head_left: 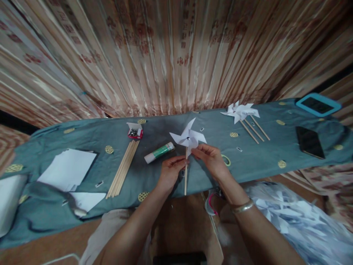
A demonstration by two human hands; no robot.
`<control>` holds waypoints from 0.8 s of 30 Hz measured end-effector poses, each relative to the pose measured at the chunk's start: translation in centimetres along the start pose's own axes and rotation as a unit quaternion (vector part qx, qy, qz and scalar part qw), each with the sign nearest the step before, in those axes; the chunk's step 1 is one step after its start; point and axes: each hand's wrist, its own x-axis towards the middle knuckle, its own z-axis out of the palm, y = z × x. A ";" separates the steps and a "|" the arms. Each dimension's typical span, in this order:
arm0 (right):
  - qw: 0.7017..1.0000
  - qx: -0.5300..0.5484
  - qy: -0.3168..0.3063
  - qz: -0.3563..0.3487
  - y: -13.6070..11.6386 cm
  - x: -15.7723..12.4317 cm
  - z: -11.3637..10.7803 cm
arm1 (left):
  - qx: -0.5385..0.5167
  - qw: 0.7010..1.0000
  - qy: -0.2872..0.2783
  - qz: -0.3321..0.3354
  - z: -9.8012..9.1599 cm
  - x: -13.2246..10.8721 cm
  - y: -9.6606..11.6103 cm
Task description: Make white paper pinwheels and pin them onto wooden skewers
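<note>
A white paper pinwheel (pixel 190 137) with a shiny pin at its centre is fixed on a thin wooden stick, held upright over the table. My left hand (pixel 171 170) pinches the stick just below the blades. The fingers of my right hand (pixel 208 156) are closed on the lower paper blade. Left of the pinwheel lies a green and white glue tube (pixel 160 152). Farther left are a bundle of wooden sticks (pixel 123 170) and a small open red box (pixel 135 131) of metal pins. Beside my right wrist is a yellow-green ring (pixel 226 160), partly hidden.
Finished-looking pinwheels (pixel 242 111) lie at the back right. A blue-framed tablet (pixel 318 104) and a dark phone (pixel 310 142) are at the far right. White paper sheets (pixel 68 169) lie at left. A plastic bag (pixel 292 213) of white paper pieces stands below right.
</note>
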 end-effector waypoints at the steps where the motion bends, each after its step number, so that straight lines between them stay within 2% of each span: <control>1: 1.000 0.001 0.000 0.000 0.0 0.0 0.0 | 0.002 1.000 0.000 0.000 0.0 0.0 0.0; 19: 1.000 0.016 -0.013 0.003 0.2 -0.3 1.1 | -0.015 1.000 -0.013 0.007 -0.1 -0.4 0.1; 24: 1.000 -0.023 -0.003 -0.016 0.0 -0.6 0.7 | -0.013 1.000 -0.013 0.010 -0.3 -0.3 0.2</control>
